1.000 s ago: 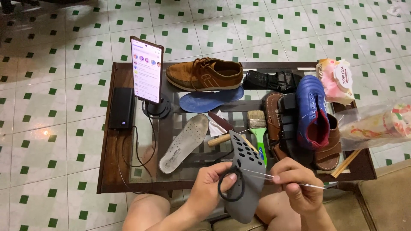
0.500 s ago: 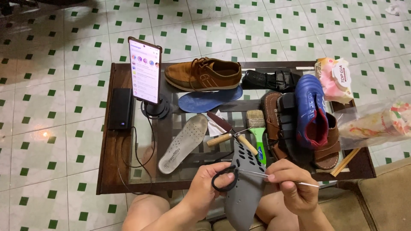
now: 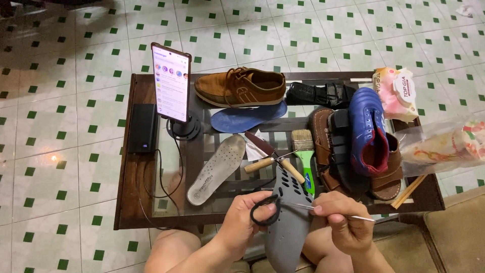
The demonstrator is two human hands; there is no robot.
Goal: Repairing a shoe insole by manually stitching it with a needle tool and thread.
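1. Since a second ago both hands have risen a little and drawn together over the grey perforated shoe [image 3: 289, 222]: the left hand [image 3: 242, 222] has brought its scissors [image 3: 266, 210] up against the shoe's side, and the right hand [image 3: 341, 225] has pulled a thin pale strand [image 3: 353, 218] taut towards 3 o'clock.
2. Left fingers are closed through the black scissor loops. The right thumb and fingers are pinched together on the strand. By my reading, the blades now sit by the strand, which fits a cut close to the shoe, though the blade tips are too small to make out.
3. That shoe stands toe-up at 6 o'clock in the view, between the person's knees, just in front of the glass-topped table [image 3: 126, 202].
4. Packages and labels: at 2 o'clock on the table lies a pink and white soft packet [image 3: 396, 93] with a round white label; at 3 o'clock, hanging off the table edge, is a clear plastic bag [image 3: 444, 144] with red, green and yellow print.
5. At 10 o'clock a phone [image 3: 172, 83] stands upright on a holder with a lit screen of small coloured icons, beside a black power bank [image 3: 143, 128].
6. At 12 o'clock sit a tan leather shoe [image 3: 240, 87] and a blue insole [image 3: 247, 119]; a grey insole [image 3: 217, 169], a green-handled brush [image 3: 305, 151] and a blue boot [image 3: 369, 126] lie nearer.
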